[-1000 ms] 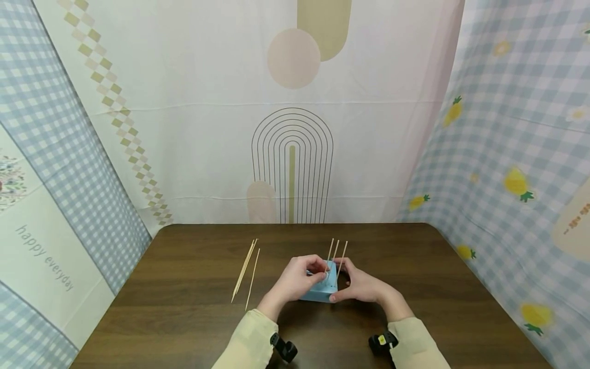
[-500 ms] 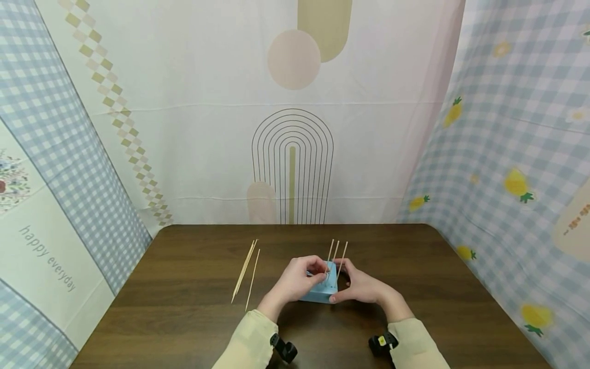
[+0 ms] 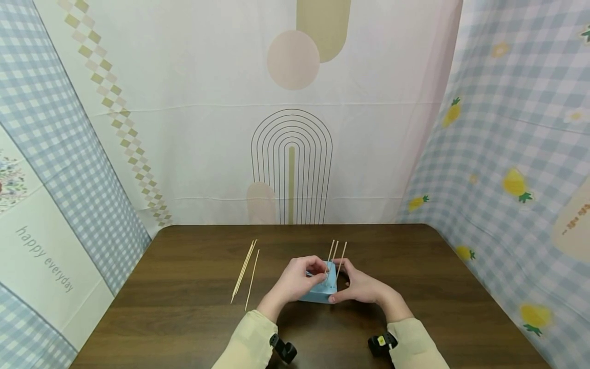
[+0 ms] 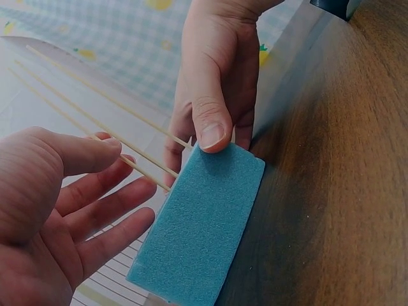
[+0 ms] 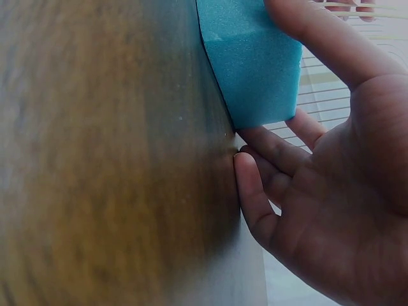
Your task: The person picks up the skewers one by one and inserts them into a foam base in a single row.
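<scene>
A light blue foam block (image 3: 318, 295) lies on the table with three thin wooden skewers (image 3: 342, 259) standing up from its top. My left hand (image 3: 295, 279) is over the block's left part, and its thumb and index finger pinch one skewer (image 4: 83, 127) low down, close to the foam. The other left fingers spread loosely beside the block in the left wrist view. With thumb in front and fingers behind, my right hand (image 3: 361, 284) grips the block's right end. In the right wrist view the block's end face (image 5: 255, 80) sits between that thumb and the fingers.
Several loose skewers (image 3: 243, 271) lie on the dark wooden table (image 3: 184, 307) left of the hands, one (image 3: 252, 279) a little apart from the others. A patterned cloth (image 3: 207, 154) hangs behind the table's far edge, with checked cloth (image 3: 484, 154) at the right.
</scene>
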Tool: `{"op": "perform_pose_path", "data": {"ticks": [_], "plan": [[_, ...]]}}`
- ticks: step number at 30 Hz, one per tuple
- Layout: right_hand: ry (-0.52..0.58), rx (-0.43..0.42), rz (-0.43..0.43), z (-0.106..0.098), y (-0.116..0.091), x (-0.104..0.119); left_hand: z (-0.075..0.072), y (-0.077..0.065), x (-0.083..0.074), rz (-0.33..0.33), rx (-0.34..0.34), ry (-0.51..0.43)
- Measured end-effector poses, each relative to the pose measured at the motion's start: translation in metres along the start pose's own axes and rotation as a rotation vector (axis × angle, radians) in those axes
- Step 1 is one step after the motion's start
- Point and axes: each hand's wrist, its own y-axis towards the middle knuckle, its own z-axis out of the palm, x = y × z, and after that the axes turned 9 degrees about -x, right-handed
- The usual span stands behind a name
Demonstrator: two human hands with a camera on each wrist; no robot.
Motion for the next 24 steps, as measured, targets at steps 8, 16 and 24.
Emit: {"op": "perform_pose_path", "data": {"ticks": [8, 16, 24], "plan": [[0.000, 0.000, 0.004, 0.0002, 0.0005, -0.0011, 0.0000, -0.0003, -0.0002, 0.004, 0.000, -0.002], [-0.005, -0.004, 0.006, 0.0002, 0.0010, -0.0018, -0.0006, -0.0001, 0.0002, 0.007, -0.002, 0.000], [-0.001, -0.005, 0.006, 0.0010, 0.0015, -0.0031, -0.0011, -0.0010, -0.0002, 0.009, -0.004, 0.000]]}}
